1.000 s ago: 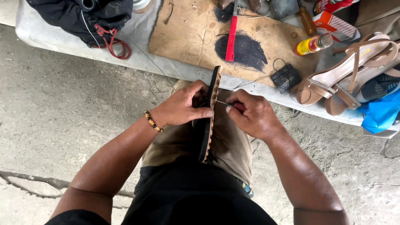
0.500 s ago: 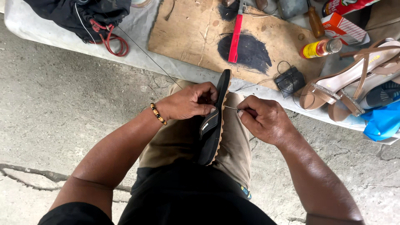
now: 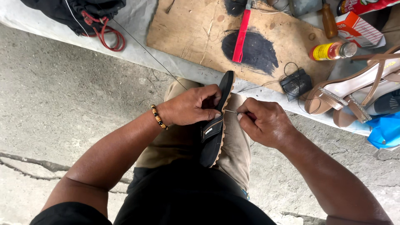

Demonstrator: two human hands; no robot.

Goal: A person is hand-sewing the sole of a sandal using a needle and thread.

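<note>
Left hand grips black sandal edge-up over lap; right hand pinches needle. Wooden board lies on tabletop above concrete floor.

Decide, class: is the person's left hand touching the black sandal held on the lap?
Touching. The head view shows the left hand wrapped around the black sandal, thumb and fingers pressed on its strap and sole edge, with no gap between them.
</note>
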